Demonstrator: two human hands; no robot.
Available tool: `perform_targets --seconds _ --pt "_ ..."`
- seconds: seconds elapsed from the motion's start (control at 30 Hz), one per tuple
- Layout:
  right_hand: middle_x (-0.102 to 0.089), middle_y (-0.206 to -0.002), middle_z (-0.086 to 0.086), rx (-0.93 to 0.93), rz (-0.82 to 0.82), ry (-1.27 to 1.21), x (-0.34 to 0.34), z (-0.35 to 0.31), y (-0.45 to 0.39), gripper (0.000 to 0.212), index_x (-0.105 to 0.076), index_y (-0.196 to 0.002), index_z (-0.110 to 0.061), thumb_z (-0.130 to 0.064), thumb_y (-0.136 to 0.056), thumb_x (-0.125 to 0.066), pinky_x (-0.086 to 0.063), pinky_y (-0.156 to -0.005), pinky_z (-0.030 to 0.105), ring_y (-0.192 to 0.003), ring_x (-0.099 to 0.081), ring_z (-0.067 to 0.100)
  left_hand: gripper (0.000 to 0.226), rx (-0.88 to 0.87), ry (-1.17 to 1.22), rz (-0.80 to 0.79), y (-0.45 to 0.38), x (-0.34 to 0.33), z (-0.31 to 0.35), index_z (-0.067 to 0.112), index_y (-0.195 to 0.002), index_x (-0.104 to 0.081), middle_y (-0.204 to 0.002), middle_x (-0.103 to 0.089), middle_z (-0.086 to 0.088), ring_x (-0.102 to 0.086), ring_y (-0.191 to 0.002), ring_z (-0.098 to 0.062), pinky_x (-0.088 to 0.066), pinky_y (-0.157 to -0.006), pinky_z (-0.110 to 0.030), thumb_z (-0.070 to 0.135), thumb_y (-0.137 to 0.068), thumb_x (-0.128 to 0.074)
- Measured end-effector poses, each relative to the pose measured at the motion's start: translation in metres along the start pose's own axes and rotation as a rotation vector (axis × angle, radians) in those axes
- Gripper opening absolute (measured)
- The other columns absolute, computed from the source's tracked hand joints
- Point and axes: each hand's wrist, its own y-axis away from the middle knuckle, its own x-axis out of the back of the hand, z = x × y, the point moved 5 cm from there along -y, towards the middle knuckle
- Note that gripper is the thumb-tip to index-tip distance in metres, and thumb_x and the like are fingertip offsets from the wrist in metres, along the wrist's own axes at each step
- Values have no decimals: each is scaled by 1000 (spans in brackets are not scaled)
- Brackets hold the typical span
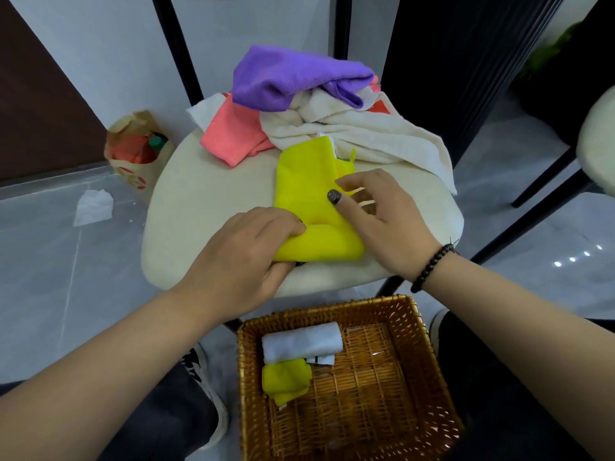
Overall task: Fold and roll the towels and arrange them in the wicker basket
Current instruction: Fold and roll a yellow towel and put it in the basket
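Observation:
A folded yellow towel [309, 181] lies on the cream chair seat [206, 207], its near end turned into a roll. My left hand [243, 257] grips that rolled end, thumb under and fingers over. My right hand [382, 221] rests on the towel's right side with fingers spread, pressing it flat. Behind lie a purple towel [283, 78], a cream towel [366, 134] and a pink towel [229, 138] in a heap. The wicker basket [416, 377] sits on my lap below the seat. It holds a rolled white towel [301, 341] and a rolled yellow towel [286, 379] at its left.
A paper bag [136, 151] with a bottle stands on the floor to the left, a crumpled white tissue [93, 206] beside it. Black chair legs [176, 48] rise behind the seat. Another chair's edge [595, 154] shows at the right.

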Motion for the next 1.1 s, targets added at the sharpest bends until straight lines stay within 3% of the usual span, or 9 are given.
perform_targets --seconds 0.13,0.23,0.37,0.5,0.73,0.83,0.9,0.97,1.1 --pt "-60 -107 -3 -228 -30 -16 -4 16 -26 37 -58 -123 -15 -31 -90 -64 -50 -82 29 -88 -56 9 36 -134 -69 31 -4 3 9 11 -110 -54 -111 -67 -11 -59 -105 -28 -47 -81 -42 13 -77 -70" --pt "-61 -86 1 -334 -53 -79 -5 19 -46 39 -66 -110 -9 -39 -86 -67 -52 -81 38 -81 -57 17 39 -196 -89 28 -6 4 17 11 -109 -53 -109 -67 -11 -61 -103 -30 -48 -78 -43 9 -75 -73" --pt "-50 -66 -1 -355 -41 54 -6 16 -63 33 -53 -68 -14 -37 -91 -62 -45 -66 34 -71 -50 20 40 -213 -123 14 -4 3 22 9 -109 -54 -111 -67 -13 -62 -101 -32 -48 -75 -44 6 -75 -75" --pt "-43 -71 -3 -354 90 193 -4 22 -62 28 -38 -70 -19 -22 -95 -51 -32 -54 28 -74 -46 21 35 -184 -102 34 1 0 19 7 -111 -55 -113 -66 -16 -62 -102 -32 -50 -79 -43 5 -80 -70" --pt "-51 -104 7 -211 194 233 -4 28 -50 10 -55 -92 -10 -16 -87 -62 -33 -70 23 -84 -45 17 40 -146 -46 34 3 -4 11 7 -116 -53 -118 -65 -18 -59 -118 -28 -49 -94 -41 3 -80 -70" --pt "-54 -109 18 141 234 383 -10 11 -47 24 -61 -103 -2 -1 -79 -63 -47 -73 39 -87 -55 33 42 -139 -34 -6 3 -6 11 8 -119 -49 -125 -62 -19 -58 -119 -29 -48 -94 -40 6 -81 -67" --pt "-62 -102 20 392 147 445 -17 1 -47 25 -67 -99 -1 2 -76 -60 -51 -70 46 -86 -60 39 41 -127 -23 -32 4 -8 11 9 -119 -47 -131 -58 -18 -58 -117 -29 -48 -94 -39 8 -83 -64" --pt "-66 -100 15 495 -72 443 -26 -2 -46 25 -70 -102 -3 -13 -85 -53 -52 -75 43 -89 -62 37 37 -103 -3 -63 6 -9 8 11 -120 -45 -135 -56 -16 -57 -117 -28 -46 -95 -36 13 -85 -59" --pt "-63 -119 8 309 -286 311 -25 5 -44 28 -67 -117 -11 -21 -92 -59 -37 -95 23 -111 -57 25 38 -6 123 -121 4 -10 2 17 -119 -43 -130 -60 -14 -50 -118 -19 -38 -98 -28 28 -84 -52"
